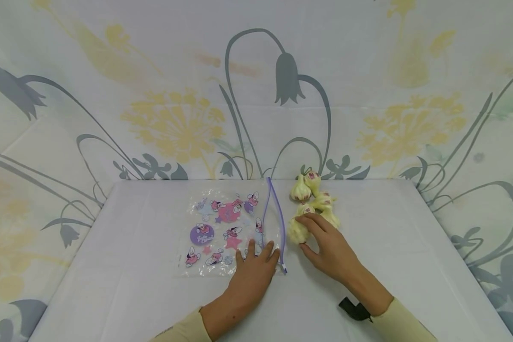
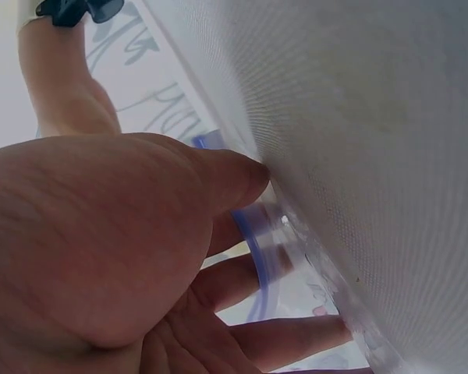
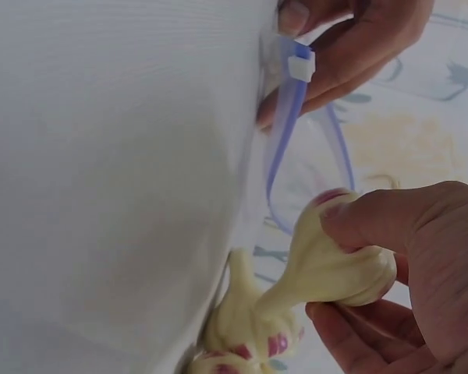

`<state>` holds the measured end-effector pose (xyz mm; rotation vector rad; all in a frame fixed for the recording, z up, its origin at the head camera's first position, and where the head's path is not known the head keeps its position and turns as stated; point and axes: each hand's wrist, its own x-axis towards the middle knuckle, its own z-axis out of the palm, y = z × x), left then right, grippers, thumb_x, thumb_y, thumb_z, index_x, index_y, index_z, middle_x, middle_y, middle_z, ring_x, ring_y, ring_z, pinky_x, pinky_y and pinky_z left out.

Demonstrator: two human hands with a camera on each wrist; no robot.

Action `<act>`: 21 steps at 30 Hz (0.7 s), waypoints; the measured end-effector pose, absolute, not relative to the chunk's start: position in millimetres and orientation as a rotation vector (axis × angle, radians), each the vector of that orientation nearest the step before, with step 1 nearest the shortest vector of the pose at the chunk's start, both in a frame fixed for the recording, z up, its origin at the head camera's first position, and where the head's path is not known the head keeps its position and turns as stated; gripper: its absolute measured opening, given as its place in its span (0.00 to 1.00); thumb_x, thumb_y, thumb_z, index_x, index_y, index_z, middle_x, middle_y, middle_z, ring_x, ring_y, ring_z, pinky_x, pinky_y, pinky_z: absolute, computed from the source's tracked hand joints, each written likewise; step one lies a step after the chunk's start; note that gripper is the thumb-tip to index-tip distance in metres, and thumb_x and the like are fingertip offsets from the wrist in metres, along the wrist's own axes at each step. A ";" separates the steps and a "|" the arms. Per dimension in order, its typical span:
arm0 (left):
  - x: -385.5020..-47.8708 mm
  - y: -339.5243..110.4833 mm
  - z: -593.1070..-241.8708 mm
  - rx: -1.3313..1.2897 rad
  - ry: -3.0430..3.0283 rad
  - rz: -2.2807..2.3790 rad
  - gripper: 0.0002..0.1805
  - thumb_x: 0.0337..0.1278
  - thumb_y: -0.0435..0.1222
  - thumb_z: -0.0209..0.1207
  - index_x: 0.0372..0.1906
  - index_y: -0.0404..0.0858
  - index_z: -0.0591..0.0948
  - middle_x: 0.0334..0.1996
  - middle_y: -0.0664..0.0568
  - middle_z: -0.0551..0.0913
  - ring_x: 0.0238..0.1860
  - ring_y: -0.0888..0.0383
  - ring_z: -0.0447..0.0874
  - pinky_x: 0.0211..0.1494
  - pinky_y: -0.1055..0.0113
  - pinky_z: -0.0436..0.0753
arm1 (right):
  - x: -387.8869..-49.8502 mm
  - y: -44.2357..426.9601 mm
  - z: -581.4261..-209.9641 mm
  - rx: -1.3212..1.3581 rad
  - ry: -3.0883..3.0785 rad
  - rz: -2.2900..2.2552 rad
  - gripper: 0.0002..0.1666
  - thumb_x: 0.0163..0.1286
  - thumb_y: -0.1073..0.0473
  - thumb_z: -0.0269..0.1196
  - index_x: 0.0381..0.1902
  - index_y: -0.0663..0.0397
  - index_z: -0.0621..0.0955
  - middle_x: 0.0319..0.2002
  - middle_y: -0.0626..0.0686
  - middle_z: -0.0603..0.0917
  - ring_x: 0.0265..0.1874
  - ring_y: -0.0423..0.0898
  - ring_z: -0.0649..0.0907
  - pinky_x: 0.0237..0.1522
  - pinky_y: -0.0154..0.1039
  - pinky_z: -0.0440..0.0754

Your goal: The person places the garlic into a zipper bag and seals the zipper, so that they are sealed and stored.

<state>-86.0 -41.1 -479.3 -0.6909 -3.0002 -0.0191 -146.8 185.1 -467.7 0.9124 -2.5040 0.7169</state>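
A clear plastic zip bag (image 1: 215, 223) with a cartoon print lies flat on the table. Its purple zip edge (image 1: 283, 228) faces right, parted into a gap, with a white slider (image 3: 302, 67) at the near end. My left hand (image 1: 253, 275) rests on the bag beside this opening, fingers spread. To the right, my right hand (image 1: 331, 251) pinches a garlic bulb (image 3: 335, 261) between thumb and fingers; the bulb (image 1: 298, 232) is partly covered in the head view. Several more garlic bulbs (image 1: 300, 190) are clustered just beyond that hand.
A white cloth covers the table (image 1: 410, 247). Behind it hangs a flower-printed cloth (image 1: 256, 95), which also spreads along both sides. A black device (image 1: 354, 309) sits at my right wrist.
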 end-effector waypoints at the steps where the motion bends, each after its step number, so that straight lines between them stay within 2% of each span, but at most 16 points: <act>1: -86.1 -41.3 -479.7 -0.695 -3.003 -0.019 0.24 0.72 0.35 0.64 0.69 0.48 0.82 0.71 0.52 0.78 0.70 0.33 0.77 0.57 0.31 0.83 | -147.0 182.7 -466.0 0.908 -2.507 0.722 0.42 0.53 0.69 0.82 0.66 0.57 0.79 0.62 0.55 0.81 0.62 0.54 0.83 0.58 0.52 0.85; 15: -86.8 -41.0 -479.6 -0.723 -3.011 0.001 0.25 0.73 0.36 0.65 0.71 0.48 0.81 0.73 0.51 0.77 0.70 0.32 0.76 0.56 0.31 0.83 | -160.1 160.4 -463.5 0.860 -2.580 0.757 0.41 0.57 0.66 0.80 0.68 0.60 0.77 0.62 0.57 0.81 0.63 0.53 0.82 0.63 0.50 0.82; 21: -87.4 -41.2 -481.1 -0.717 -3.007 0.024 0.24 0.73 0.36 0.64 0.71 0.49 0.81 0.73 0.52 0.77 0.70 0.33 0.77 0.56 0.31 0.83 | -166.5 151.2 -466.1 0.854 -2.587 0.822 0.41 0.57 0.66 0.80 0.67 0.61 0.77 0.61 0.57 0.82 0.59 0.54 0.84 0.60 0.51 0.83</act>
